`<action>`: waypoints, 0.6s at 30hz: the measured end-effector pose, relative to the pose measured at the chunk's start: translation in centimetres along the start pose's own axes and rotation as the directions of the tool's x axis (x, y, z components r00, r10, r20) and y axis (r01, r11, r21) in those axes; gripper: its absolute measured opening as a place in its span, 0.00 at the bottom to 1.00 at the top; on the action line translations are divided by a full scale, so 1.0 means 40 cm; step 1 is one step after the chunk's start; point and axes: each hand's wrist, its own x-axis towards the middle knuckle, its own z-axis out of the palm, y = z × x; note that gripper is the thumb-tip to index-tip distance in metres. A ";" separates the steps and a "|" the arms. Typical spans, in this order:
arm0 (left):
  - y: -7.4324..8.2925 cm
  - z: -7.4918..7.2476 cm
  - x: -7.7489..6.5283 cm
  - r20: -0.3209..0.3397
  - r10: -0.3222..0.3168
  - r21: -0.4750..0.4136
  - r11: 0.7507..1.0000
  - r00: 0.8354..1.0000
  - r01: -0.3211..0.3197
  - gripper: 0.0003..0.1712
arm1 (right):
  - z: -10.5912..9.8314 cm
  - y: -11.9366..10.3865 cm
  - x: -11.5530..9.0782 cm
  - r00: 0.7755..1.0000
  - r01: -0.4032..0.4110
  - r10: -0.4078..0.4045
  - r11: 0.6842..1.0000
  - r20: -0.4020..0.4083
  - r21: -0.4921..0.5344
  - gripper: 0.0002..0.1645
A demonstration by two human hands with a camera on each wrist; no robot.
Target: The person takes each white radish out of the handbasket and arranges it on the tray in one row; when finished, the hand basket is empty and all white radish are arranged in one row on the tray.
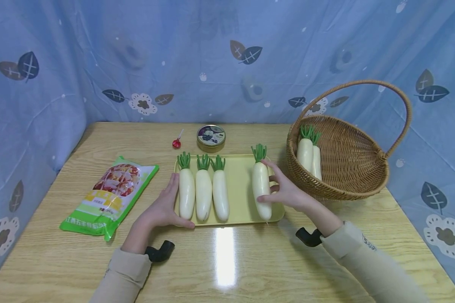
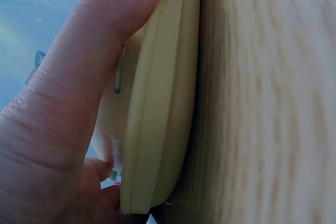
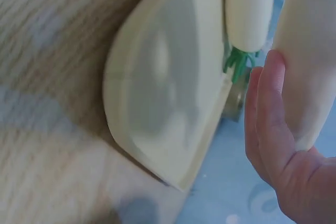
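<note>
My right hand [image 1: 286,191] grips a white radish [image 1: 260,185] with green leaf stubs, thumb and fingers at its right side. In the right wrist view this radish [image 3: 310,51] is held up off the tray. Below it is the right part of a pale yellow tray [image 1: 239,189]. On the tray's left half three white radishes [image 1: 203,193] lie side by side, leaves pointing away. My left hand [image 1: 164,206] rests at the tray's near left corner, fingers straight along the left edge. Its thumb [image 2: 105,30] lies along the front rim.
A wicker basket [image 1: 341,185] with a tall handle tilts at the right, holding two radishes [image 1: 305,155]. A green food bag [image 1: 110,198] lies left of the tray. Behind the tray are a round tin [image 1: 211,136] and a red lollipop [image 1: 176,143]. A blue curtain [image 1: 212,63] hangs behind.
</note>
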 end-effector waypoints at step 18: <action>0.001 -0.002 -0.001 -0.001 0.005 0.000 1.000 1.000 -0.005 0.86 | 0.071 0.024 0.065 0.998 -0.045 0.042 0.997 0.046 0.070 0.60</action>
